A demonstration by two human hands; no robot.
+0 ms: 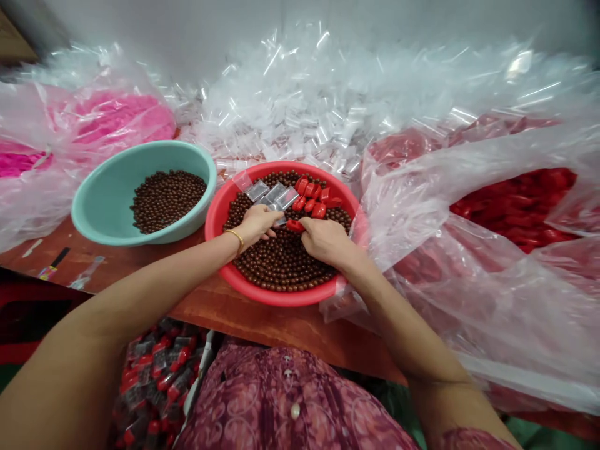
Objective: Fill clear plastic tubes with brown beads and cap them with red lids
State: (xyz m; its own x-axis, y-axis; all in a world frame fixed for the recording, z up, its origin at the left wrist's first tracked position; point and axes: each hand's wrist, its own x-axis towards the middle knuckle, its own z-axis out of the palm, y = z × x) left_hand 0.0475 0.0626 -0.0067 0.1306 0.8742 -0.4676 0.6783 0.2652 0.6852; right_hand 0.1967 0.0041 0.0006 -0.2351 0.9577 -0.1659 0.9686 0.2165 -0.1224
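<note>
While the person bent over a red plastic basin (pixel 220 212) on a wooden table (pixel 262 328), both hands were inside it, above many round brown beads (pixel 281 262), perhaps chocolate balls. The right hand (pixel 325 242) was closed in a pinch and seemed to grasp one red wrapped piece (pixel 295 226), which was at its fingertips near the middle of the basin. The left hand (pixel 255 226), wearing a gold bangle (pixel 235 238), was curved and lay close to some small clear packets (pixel 272 195), but it could not be seen whether it held one. More red pieces (pixel 312 199) lay on the far side of the basin. A teal basin (pixel 140 150) with other brown beads stood just beside. Any lifting of the red piece needed a firm pinch.
</note>
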